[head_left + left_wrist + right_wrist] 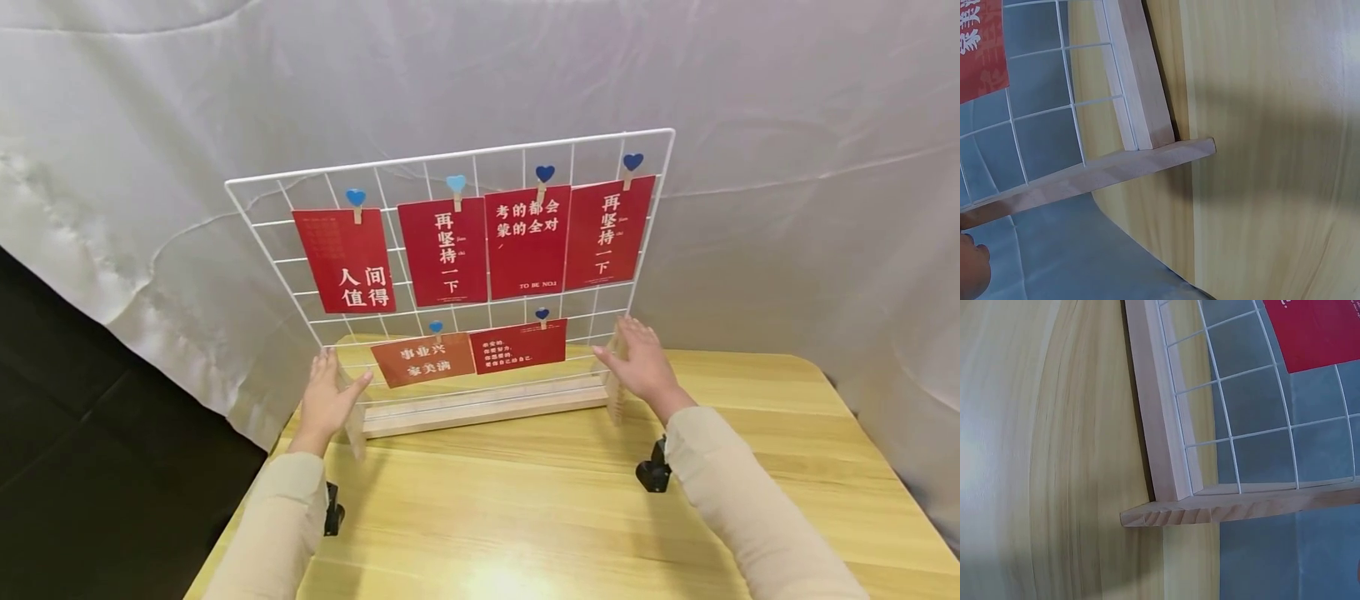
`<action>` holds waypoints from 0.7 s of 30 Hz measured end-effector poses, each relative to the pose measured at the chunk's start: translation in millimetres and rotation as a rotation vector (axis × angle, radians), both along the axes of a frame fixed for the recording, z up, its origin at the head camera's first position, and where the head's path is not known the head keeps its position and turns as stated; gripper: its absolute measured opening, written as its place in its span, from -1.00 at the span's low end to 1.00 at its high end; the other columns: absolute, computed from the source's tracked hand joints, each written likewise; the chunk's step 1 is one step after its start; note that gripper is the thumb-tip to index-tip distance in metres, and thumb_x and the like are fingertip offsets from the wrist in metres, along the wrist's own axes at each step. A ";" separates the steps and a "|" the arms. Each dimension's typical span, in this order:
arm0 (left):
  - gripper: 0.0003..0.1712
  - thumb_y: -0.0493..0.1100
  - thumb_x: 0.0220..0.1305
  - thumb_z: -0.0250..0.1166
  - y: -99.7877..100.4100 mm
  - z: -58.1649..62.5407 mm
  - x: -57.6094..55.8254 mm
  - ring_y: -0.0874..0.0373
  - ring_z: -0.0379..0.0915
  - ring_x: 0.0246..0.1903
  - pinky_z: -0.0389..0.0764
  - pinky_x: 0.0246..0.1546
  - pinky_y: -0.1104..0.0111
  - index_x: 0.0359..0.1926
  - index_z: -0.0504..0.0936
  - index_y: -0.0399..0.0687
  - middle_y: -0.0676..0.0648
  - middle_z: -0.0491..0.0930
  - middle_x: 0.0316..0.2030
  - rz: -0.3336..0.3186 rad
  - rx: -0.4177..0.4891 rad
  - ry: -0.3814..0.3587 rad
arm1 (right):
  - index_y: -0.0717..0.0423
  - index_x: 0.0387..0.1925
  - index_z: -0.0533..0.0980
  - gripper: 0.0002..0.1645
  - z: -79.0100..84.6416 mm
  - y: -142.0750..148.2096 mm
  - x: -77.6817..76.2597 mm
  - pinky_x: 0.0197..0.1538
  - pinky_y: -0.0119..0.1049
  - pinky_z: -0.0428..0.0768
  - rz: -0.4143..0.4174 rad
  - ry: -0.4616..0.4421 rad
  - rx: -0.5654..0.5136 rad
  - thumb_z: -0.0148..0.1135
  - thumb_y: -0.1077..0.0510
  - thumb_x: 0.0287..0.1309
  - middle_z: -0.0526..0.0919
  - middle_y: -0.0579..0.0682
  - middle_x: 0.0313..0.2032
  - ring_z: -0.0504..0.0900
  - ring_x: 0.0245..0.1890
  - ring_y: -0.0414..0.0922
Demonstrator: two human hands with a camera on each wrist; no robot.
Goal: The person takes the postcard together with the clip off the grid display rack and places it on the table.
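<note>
A white wire grid panel [517, 158] stands upright in a wooden stand [487, 410]. Red cards [441, 275] hang across its upper part on small wooden clothespins with blue hearts [544, 173]. Lower down hang an orange-red card [423, 367] and a red card [543, 350], clipped the same way. My left hand [327, 398] is at the stand's left side piece [1079, 177], fingers extended and thumb spread inward. At the right side piece [1260, 505], my right hand [641, 362] lies likewise, fingers fairly straight. Any contact under the fingers is hidden.
The stand sits near the back edge of a light wooden table [465, 500]. Pale grey cloth [787, 208] hangs behind it, and black cloth [97, 417] lies at the left. Black wrist-worn devices [654, 468] show beneath both sleeves.
</note>
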State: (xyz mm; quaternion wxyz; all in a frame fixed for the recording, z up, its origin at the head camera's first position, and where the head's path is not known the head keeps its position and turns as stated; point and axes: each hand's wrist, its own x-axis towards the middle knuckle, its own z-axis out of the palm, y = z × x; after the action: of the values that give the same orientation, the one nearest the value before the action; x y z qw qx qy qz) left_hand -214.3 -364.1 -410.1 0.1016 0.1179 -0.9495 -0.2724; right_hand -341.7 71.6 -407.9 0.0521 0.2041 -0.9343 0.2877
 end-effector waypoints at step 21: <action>-0.03 0.25 0.14 -0.04 -4.6 -5.0 -2.9 -0.09 -0.43 0.24 -0.26 0.20 0.11 0.27 -0.20 -0.33 -0.26 -0.26 0.27 -0.016 -0.052 0.039 | 0.40 0.22 -0.03 -0.10 -1.7 1.3 -0.5 0.23 -0.01 -0.21 0.020 0.071 0.059 -0.11 -0.22 0.13 -0.03 0.34 0.21 -0.10 0.21 0.22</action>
State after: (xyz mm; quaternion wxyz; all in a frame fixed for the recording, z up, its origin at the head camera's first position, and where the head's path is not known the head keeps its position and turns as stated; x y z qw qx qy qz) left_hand -217.2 -368.7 -415.1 0.1210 0.1022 -0.9550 -0.2507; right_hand -342.2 72.9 -409.5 0.0764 0.2251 -0.9378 0.2529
